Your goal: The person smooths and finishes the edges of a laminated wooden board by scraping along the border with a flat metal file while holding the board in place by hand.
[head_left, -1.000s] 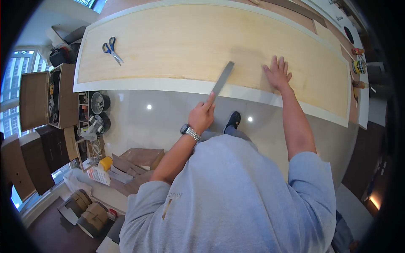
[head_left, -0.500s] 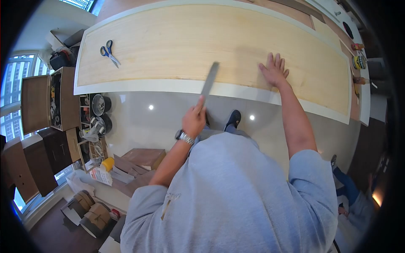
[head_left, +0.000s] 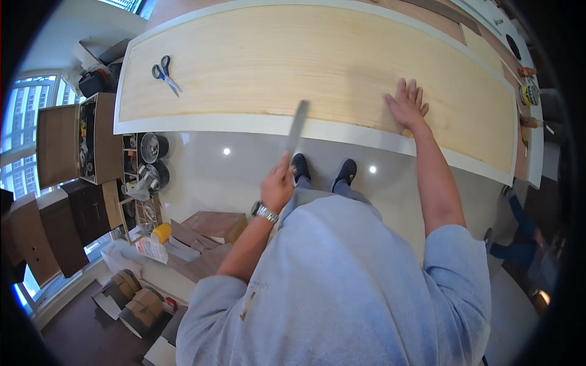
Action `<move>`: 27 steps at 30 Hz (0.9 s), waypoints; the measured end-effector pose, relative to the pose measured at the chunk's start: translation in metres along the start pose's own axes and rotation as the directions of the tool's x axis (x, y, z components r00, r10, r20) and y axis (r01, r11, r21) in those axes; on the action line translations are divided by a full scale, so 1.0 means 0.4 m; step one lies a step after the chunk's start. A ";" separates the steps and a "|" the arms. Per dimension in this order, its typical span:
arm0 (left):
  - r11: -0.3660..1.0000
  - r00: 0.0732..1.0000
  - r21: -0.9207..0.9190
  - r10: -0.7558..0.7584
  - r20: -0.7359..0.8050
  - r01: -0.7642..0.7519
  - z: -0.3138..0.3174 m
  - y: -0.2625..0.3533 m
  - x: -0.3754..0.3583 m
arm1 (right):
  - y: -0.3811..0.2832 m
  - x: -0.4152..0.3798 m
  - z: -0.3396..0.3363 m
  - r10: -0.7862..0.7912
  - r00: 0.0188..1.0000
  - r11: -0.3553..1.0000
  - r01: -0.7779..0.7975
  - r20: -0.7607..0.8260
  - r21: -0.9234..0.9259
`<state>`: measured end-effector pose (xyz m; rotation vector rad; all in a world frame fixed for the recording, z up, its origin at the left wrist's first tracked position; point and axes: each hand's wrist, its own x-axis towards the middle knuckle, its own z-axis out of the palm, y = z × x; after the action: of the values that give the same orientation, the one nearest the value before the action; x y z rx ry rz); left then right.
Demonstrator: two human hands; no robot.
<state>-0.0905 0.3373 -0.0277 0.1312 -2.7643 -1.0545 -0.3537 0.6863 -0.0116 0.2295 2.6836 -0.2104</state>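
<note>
Flat grey metal file [head_left: 296, 127]: long, narrow, tilted, its far tip over the white near edge of the pale wood veneer sheet [head_left: 293, 61]. Sheet lay flat, white-bordered, spanning the desk [head_left: 427, 12] lengthwise.

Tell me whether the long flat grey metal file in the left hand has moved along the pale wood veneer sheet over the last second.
Yes. The grey metal file has slid left along the white board edge, away from the right hand pressed flat on the veneer sheet.
</note>
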 end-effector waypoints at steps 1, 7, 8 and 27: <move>0.999 0.999 0.030 -0.031 0.033 0.030 -0.014 -0.016 0.000 | 0.008 -0.003 0.004 0.006 1.000 1.000 -0.006 0.001 -0.005; 0.991 0.989 0.128 -0.060 0.133 0.043 0.048 0.058 0.122 | 0.013 -0.008 0.004 -0.017 1.000 1.000 0.017 -0.024 0.008; 0.994 0.991 0.111 -0.040 0.126 0.026 0.053 0.063 0.130 | 0.015 -0.012 0.000 -0.007 1.000 1.000 0.007 -0.014 0.005; 0.983 0.980 0.090 -0.168 0.108 0.159 0.004 0.013 -0.002 | 0.015 -0.016 0.001 -0.036 0.999 0.999 0.036 -0.008 0.038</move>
<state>-0.0903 0.3424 -0.0254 0.3241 -2.9442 -1.0178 -0.3468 0.6913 -0.0099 0.1944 2.6947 -0.2724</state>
